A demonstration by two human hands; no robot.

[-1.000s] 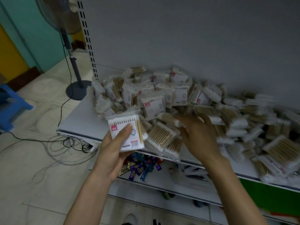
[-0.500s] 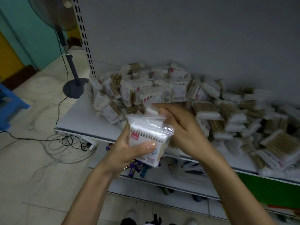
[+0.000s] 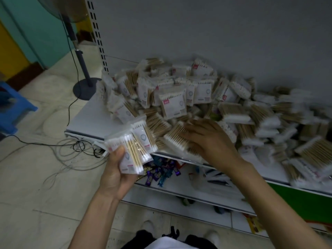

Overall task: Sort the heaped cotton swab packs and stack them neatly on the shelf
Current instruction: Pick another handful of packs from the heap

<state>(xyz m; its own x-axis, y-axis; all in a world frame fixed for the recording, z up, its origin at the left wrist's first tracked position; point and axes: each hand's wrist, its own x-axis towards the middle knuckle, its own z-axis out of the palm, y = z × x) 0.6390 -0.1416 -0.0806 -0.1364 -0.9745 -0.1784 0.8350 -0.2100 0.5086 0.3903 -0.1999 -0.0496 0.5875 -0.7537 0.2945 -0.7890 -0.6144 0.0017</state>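
A big heap of cotton swab packs [image 3: 197, 97] covers the white shelf [image 3: 84, 121], piled against its grey back panel. My left hand [image 3: 115, 173] grips a small bundle of packs [image 3: 133, 150] in front of the shelf's left front edge. My right hand [image 3: 206, 137] reaches into the heap near the front edge, fingers spread over a pack of wooden-stick swabs [image 3: 177, 139] lying there. Whether those fingers have closed on that pack is unclear.
A standing fan [image 3: 82, 69] with its cable stands on the tiled floor left of the shelf, above loose cables [image 3: 75, 146]. A blue stool [image 3: 12, 108] is at far left. A lower shelf holds purple sachets [image 3: 159, 171] and other goods.
My right hand left the bundle in my left hand and went back into the heap. The left hand now holds more than one pack and has lowered and tilted them.
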